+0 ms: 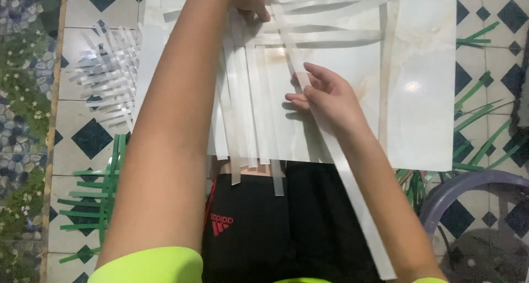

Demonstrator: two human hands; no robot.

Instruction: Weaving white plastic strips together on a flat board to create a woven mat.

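A glossy white board (424, 112) lies across my lap, with several translucent white strips (242, 106) laid side by side on it and more strips (330, 13) crossing them at the far end. My left hand (250, 1) reaches to the top edge and presses on the strips where they cross. My right hand (325, 98) pinches one long diagonal white strip (358, 200) that runs from the crossing down past my right forearm.
A woven piece of white strips (104, 76) lies on the tiled floor (88, 139) to the left, a green woven piece (91, 203) below it. Loose green strips (479, 123) lie at the right, by a purple plastic stool rim (468, 184). A pebble border (22, 123) runs along the left.
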